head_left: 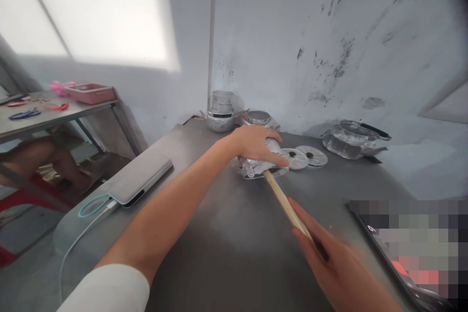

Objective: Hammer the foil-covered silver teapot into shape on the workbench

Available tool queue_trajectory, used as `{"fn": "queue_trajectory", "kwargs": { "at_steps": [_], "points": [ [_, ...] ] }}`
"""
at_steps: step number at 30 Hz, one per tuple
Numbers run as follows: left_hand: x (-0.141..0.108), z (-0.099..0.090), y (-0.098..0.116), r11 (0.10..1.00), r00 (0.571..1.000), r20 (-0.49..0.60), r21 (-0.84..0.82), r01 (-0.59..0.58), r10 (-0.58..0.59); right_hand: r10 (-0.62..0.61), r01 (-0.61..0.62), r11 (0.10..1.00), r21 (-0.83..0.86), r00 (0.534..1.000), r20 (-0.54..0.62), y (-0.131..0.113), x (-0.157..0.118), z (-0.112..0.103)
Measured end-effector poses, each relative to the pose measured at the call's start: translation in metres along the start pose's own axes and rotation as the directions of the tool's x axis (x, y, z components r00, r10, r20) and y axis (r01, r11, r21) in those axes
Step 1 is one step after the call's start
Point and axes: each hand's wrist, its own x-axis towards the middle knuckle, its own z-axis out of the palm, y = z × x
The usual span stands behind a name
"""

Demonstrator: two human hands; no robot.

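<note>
Near the middle of the grey table (234, 248), my left hand (258, 145) is wrapped over a crumpled, shiny metal piece (256, 165), thumb and fingers around its upper part. My right hand (325, 248) grips a light wooden stick (287, 204) that slants up and left. The far end of the stick meets the lower edge of the metal piece; what is at its tip is hidden. Just right of my left fingertips, two round metal discs (310, 156) with dark centres lie flat, side by side.
Stacked metal pots (221, 112) and a dented pot (258, 118) stand by the wall, a battered kettle (353, 139) at the back right. A power bank (142, 180) with cables lies left, a dark-edged screen (387, 253) right. A pink basket (90, 93) sits on another table; a person's leg (54, 161) shows below.
</note>
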Motion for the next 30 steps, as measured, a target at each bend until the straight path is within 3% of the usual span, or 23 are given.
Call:
{"fn": "queue_trajectory", "kwargs": {
  "at_steps": [4, 11, 24, 30],
  "points": [
    [0.0001, 0.0002, 0.0004, 1.0, 1.0, 0.002, 0.004, -0.017, 0.017, 0.009, -0.009, 1.0, -0.005, 0.999, 0.041, 0.0018, 0.001, 0.0008],
    [-0.0009, -0.0009, -0.002, 1.0, 1.0, 0.005, -0.016, -0.008, 0.008, -0.001, 0.0, 1.0, -0.025, 0.999, -0.033, -0.0013, 0.0004, 0.0],
    [-0.0035, -0.0047, -0.0011, 0.999, 0.999, 0.053, -0.054, 0.006, -0.003, -0.009, 0.009, 1.0, 0.015, 1.0, -0.016, -0.0003, -0.0029, 0.0],
    [-0.004, -0.0062, 0.0008, 0.999, 0.998, 0.065, -0.044, 0.009, -0.006, 0.028, -0.026, 0.999, -0.026, 0.997, 0.078, 0.0053, -0.0015, 0.0047]
  ]
}}
